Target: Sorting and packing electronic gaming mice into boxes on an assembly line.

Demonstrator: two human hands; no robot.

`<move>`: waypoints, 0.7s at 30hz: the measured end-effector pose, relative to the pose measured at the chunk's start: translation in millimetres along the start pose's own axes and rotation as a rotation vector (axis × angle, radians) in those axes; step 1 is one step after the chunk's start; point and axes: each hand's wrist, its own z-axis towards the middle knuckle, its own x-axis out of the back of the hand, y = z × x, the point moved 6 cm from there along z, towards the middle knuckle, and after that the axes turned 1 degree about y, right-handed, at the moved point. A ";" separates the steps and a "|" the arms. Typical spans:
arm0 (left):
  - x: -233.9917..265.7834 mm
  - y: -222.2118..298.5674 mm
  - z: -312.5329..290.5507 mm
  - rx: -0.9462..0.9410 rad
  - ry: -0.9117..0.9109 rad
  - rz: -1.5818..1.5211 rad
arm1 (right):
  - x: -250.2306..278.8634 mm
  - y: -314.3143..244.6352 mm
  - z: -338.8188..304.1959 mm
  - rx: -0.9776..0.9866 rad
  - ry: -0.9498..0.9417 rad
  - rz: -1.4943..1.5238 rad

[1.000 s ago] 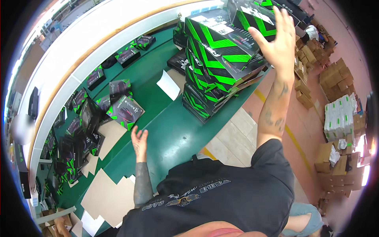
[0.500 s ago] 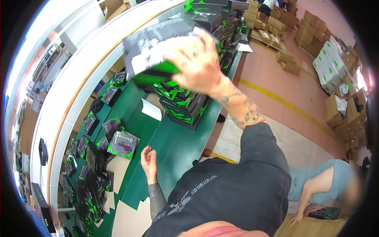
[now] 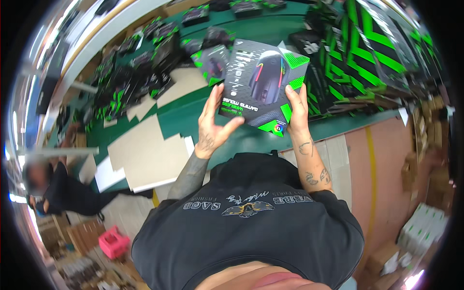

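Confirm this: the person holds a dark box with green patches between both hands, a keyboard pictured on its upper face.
No: the head view shows a computer mouse pictured there, not a keyboard. The left hand and right hand hold the dark box with green patches between them.

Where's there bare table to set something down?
Green tabletop lies bare between the cardboard sheets, beside the left hand, plus a strip between the held mouse box and shirt. Crowded: heaped boxes behind left, stacked boxes right.
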 end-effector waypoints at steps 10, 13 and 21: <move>10.7 -22.3 -24.0 0.194 0.148 0.205 | -6.5 79.0 3.2 -0.430 0.034 0.269; 9.6 -15.6 -21.3 0.274 0.249 0.074 | -2.9 96.7 3.3 -0.417 -0.014 0.298; -85.7 52.1 2.1 -0.239 -0.240 0.277 | -14.2 106.2 -11.2 -0.556 -0.070 0.401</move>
